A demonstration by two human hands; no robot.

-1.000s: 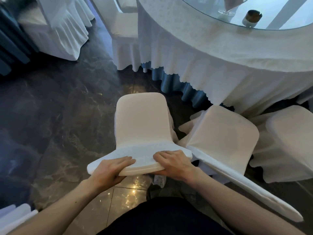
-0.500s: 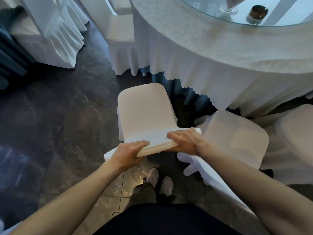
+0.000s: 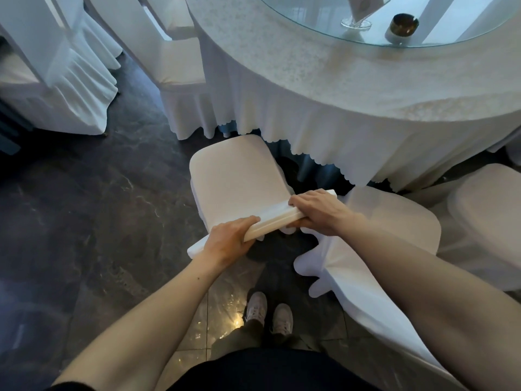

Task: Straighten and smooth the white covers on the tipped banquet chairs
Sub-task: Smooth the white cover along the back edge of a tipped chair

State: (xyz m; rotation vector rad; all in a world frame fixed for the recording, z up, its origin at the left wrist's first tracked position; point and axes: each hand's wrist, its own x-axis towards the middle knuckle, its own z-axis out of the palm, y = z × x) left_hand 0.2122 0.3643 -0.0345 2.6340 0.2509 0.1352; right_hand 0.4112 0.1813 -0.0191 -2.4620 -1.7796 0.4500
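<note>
A white-covered banquet chair (image 3: 236, 179) stands in front of me, its seat facing the round table. Both hands grip the top edge of its backrest (image 3: 276, 220). My left hand (image 3: 228, 239) is closed over the left end of that edge. My right hand (image 3: 317, 208) is closed over the right end. A second covered chair (image 3: 394, 221) leans tipped just to the right, its white cover hanging in loose folds under my right forearm. A third covered chair (image 3: 487, 204) sits at the far right.
A round table with a white scalloped cloth (image 3: 338, 114) and a glass top (image 3: 394, 21) stands right behind the chairs. More skirted chairs (image 3: 70, 88) stand at the upper left. The floor (image 3: 98, 207) is dark polished stone; my shoes (image 3: 267, 311) are below.
The chair has been raised from lying back toward me to nearly upright and now stands closer to the table. Both hands stayed on its top edge.
</note>
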